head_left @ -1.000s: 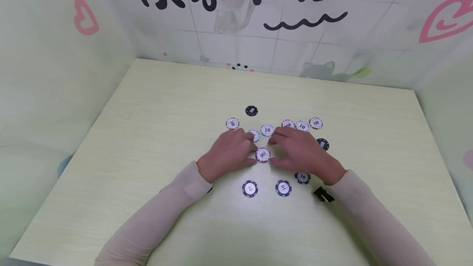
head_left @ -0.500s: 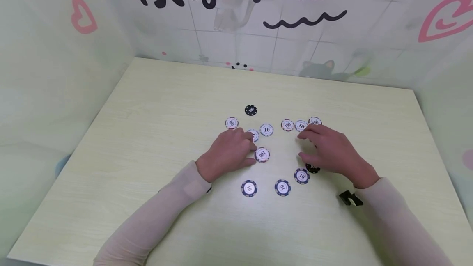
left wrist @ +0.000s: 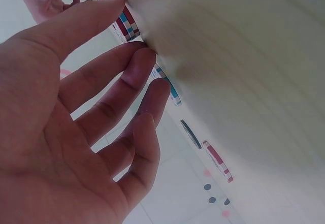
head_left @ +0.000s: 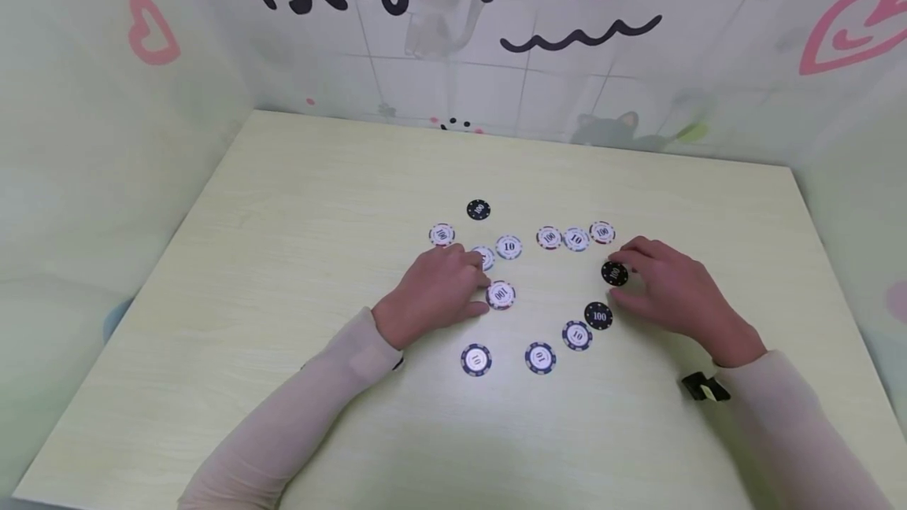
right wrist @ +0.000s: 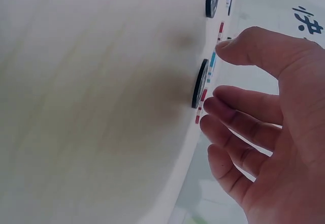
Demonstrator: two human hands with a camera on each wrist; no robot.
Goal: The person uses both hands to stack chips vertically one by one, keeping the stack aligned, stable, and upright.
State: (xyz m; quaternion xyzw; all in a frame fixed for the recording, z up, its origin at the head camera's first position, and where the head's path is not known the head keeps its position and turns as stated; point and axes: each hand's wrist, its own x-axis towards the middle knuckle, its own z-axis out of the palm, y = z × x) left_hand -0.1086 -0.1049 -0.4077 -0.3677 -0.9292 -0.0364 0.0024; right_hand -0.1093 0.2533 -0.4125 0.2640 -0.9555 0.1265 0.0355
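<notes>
Here's the right hand (head_left: 666,286), fingers curved and thumb well apart, gripping nothing, tips right at a black 100 chip (head_left: 614,273) on the worktop (head_left: 340,203); touching or not, I can't tell. Across from it, the left hand (head_left: 434,287) curves loosely, holding nothing, just beside a red-rimmed 100 chip (head_left: 501,295).

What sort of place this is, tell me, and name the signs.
Probably a small enclosed workstation or booth: cartoon-printed walls border three sides of a pale wood-grain table, on which numbered chips lie spread.
</notes>
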